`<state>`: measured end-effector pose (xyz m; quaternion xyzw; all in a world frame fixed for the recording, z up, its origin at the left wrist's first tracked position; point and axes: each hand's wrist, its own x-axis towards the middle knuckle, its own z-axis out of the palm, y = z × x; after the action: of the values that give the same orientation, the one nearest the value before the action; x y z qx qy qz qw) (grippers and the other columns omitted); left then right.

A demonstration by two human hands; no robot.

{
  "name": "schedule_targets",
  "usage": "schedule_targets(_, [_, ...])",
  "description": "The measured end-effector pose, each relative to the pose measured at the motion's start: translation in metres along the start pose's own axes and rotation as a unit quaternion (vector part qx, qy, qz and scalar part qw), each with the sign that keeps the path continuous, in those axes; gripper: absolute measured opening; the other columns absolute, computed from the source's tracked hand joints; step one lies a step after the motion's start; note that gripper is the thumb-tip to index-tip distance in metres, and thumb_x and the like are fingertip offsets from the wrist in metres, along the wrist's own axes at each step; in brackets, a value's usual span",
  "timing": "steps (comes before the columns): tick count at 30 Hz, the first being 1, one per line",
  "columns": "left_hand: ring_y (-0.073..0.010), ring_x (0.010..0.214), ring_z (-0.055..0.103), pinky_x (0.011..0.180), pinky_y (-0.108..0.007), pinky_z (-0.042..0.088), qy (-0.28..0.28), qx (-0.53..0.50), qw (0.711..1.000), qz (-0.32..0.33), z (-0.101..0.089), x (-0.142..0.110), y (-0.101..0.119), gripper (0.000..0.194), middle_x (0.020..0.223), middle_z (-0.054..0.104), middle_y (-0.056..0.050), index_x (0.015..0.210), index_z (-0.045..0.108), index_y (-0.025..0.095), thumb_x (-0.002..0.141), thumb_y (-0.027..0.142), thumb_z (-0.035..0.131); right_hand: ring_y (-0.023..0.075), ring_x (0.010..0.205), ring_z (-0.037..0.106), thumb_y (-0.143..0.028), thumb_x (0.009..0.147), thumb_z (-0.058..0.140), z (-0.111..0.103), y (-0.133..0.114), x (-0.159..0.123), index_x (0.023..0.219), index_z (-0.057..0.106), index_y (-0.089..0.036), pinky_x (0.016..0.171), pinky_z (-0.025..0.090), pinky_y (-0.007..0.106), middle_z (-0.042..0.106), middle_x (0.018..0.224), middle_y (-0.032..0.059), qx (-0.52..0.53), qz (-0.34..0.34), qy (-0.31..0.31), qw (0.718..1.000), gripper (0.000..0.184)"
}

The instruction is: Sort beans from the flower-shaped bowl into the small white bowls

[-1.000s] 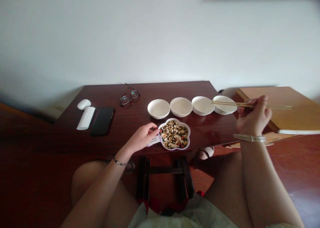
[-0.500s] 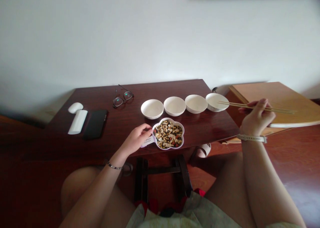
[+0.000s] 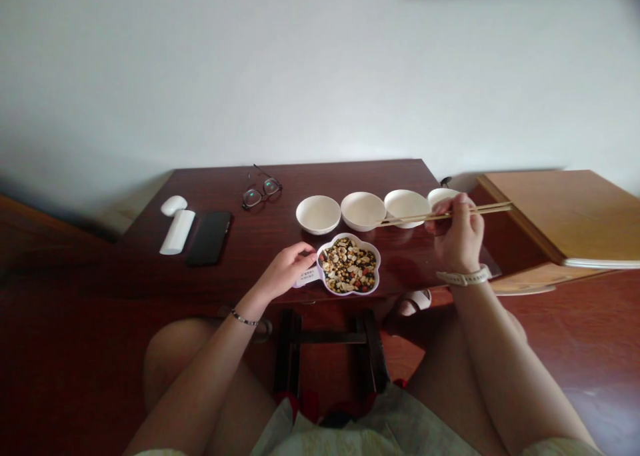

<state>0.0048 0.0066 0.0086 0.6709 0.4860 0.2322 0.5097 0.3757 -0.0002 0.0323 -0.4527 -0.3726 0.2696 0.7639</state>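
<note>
My left hand [image 3: 286,269] grips the short, labelled handle of a flower-shaped bowl [image 3: 378,276], white with a lilac edge. Inside it lies a mix of dark and yellow grains, pale flat pieces and a few red bits. Wooden chopsticks [image 3: 415,219] are held in my right hand [image 3: 459,236], closed around them, with their tips pointing left over the row of white bowls. Several such bowls stand behind the flower-shaped one: the leftmost bowl [image 3: 319,215], a second bowl [image 3: 363,209], a third bowl [image 3: 404,203] and a rightmost bowl [image 3: 440,195] partly hidden by my right hand.
On the dark wooden table [image 3: 270,243] lie eyeglasses [image 3: 262,193], a black phone [image 3: 209,238], a white oblong case [image 3: 178,233] and a white rounded object [image 3: 174,206]. A lighter wooden surface [image 3: 545,203] adjoins at the right. The wall rises directly behind the table.
My right hand has swung left with the chopsticks, from the rightmost bowl to in front of the row. My left hand stays on the handle. The view has shifted slightly.
</note>
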Motion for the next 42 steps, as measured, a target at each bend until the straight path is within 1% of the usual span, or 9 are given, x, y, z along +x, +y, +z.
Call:
schedule_targets(1, [-0.0182,0.066,0.066,0.052,-0.023,0.045,0.000,0.001,1.000,0.003,0.000,0.000,0.000,0.039,0.082,0.075,-0.003,0.111,0.072,0.021,0.101,0.058,0.066,0.0121,0.053,0.056,-0.065,0.098,0.073,0.009,-0.001,-0.008,0.075,0.065,-0.022,0.045,0.040,0.027,0.060,0.072,0.0004,-0.001,0.029,-0.054,0.998,0.050])
schedule_targets(3, [-0.0180,0.065,0.066,0.052,-0.024,0.044,-0.003,0.000,1.000,0.002,0.000,0.000,0.000,0.039,0.082,0.075,-0.003,0.110,0.072,0.021,0.100,0.058,0.066,0.0125,0.054,0.056,-0.064,0.101,0.071,0.025,-0.002,-0.022,0.076,0.066,-0.023,0.047,0.042,0.028,0.060,0.073,0.0010,0.001,0.068,-0.138,0.988,0.048])
schedule_targets(6, [-0.0181,0.064,0.065,0.050,-0.024,0.043,-0.009,-0.008,1.000,-0.006,0.000,0.000,0.001,0.040,0.081,0.074,-0.003,0.112,0.072,0.020,0.100,0.058,0.066,0.0142,0.056,0.057,-0.066,0.103,0.066,0.043,-0.003,-0.038,0.078,0.067,-0.024,0.050,0.046,0.028,0.060,0.069,0.0015,-0.006,0.109,-0.234,0.966,0.049])
schedule_targets(8, [-0.0181,0.064,0.065,0.050,-0.024,0.043,-0.009,-0.009,1.000,-0.004,0.000,0.000,0.002,0.040,0.081,0.074,-0.003,0.111,0.072,0.020,0.100,0.058,0.067,0.0151,0.057,0.057,-0.068,0.103,0.064,0.052,0.000,-0.044,0.080,0.068,-0.024,0.051,0.047,0.029,0.060,0.068,0.0016,-0.012,0.129,-0.266,0.955,0.050])
schedule_targets(12, [-0.0183,0.066,0.066,0.051,-0.024,0.044,-0.010,-0.008,1.000,0.004,0.001,0.000,0.000,0.039,0.083,0.075,-0.004,0.112,0.072,0.020,0.101,0.058,0.066,0.0155,0.056,0.057,-0.071,0.102,0.064,0.062,0.009,-0.048,0.082,0.067,-0.025,0.050,0.044,0.029,0.061,0.066,0.0013,-0.020,0.159,-0.302,0.940,0.051])
schedule_targets(17, [-0.0179,0.069,0.066,0.052,-0.024,0.045,-0.012,-0.005,1.000,0.020,0.000,-0.001,-0.002,0.038,0.086,0.075,-0.004,0.112,0.072,0.020,0.102,0.056,0.065,0.0158,0.058,0.059,-0.069,0.105,0.062,0.069,0.016,-0.047,0.083,0.070,-0.023,0.053,0.045,0.030,0.062,0.066,0.0012,-0.036,0.156,-0.348,0.924,0.051])
schedule_targets(27, [-0.0179,0.068,0.066,0.054,-0.024,0.046,-0.015,-0.009,1.000,0.019,0.000,-0.002,-0.002,0.038,0.086,0.076,-0.004,0.112,0.072,0.020,0.103,0.056,0.065,0.0140,0.056,0.060,-0.062,0.110,0.058,0.075,0.021,-0.046,0.081,0.068,-0.022,0.054,0.044,0.028,0.062,0.064,0.0006,-0.045,0.129,-0.362,0.922,0.050])
schedule_targets(36, [-0.0159,0.066,0.064,0.053,-0.022,0.044,-0.015,-0.011,1.000,0.024,0.001,-0.002,-0.004,0.036,0.084,0.074,-0.003,0.113,0.072,0.020,0.104,0.053,0.065,0.0126,0.052,0.057,-0.063,0.107,0.062,0.072,0.021,-0.043,0.080,0.068,-0.022,0.049,0.040,0.025,0.061,0.061,0.0001,-0.031,0.142,-0.332,0.932,0.050])
schedule_targets(42, [-0.0167,0.065,0.065,0.051,-0.023,0.043,-0.014,-0.014,1.000,0.017,0.002,-0.001,-0.005,0.038,0.084,0.075,-0.003,0.113,0.072,0.020,0.103,0.056,0.065,0.0137,0.054,0.059,-0.065,0.107,0.061,0.071,0.023,-0.044,0.081,0.069,-0.022,0.050,0.043,0.026,0.063,0.062,0.0008,-0.050,0.134,-0.353,0.924,0.051])
